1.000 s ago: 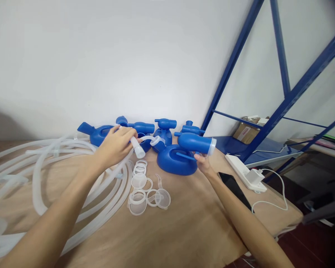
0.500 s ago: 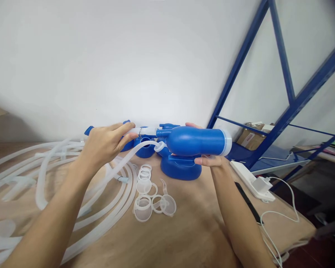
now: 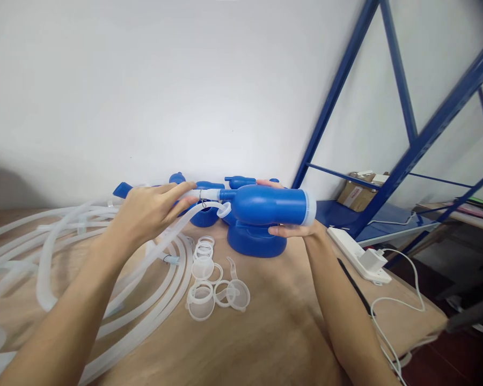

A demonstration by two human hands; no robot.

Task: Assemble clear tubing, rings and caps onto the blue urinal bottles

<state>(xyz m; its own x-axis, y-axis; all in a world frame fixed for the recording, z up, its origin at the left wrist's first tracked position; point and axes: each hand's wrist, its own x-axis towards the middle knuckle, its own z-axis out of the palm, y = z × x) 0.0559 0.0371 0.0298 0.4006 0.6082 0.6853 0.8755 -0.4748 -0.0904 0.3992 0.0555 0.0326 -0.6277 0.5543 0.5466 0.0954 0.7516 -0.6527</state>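
Note:
A blue plastic bottle (image 3: 261, 206) with a narrow spout lies sideways in my right hand (image 3: 295, 230), whose thumb is in front and fingers are behind. A white translucent cap (image 3: 310, 208) covers its right end. My left hand (image 3: 155, 209) is closed round a white translucent hose (image 3: 209, 194), pinching it close to the bottle. The hose end meets the spout; how far it overlaps is hard to tell. Another length of hose with a small white cap (image 3: 224, 209) curves below. A blue flared piece (image 3: 123, 189) sticks out behind my left wrist.
Coiled translucent hoses (image 3: 181, 287) cover the table's left. Several clear lids and rings (image 3: 203, 268) lie mid-table. Another blue bottle (image 3: 257, 241) lies beneath the held one, with more blue containers (image 3: 204, 215) behind. A power strip (image 3: 358, 257), cable and blue metal rack (image 3: 342, 91) are at right.
The view has shifted slightly, and the scene sits a little further left. Less of the spout shows between hose and bottle body. Both hands keep their holds.

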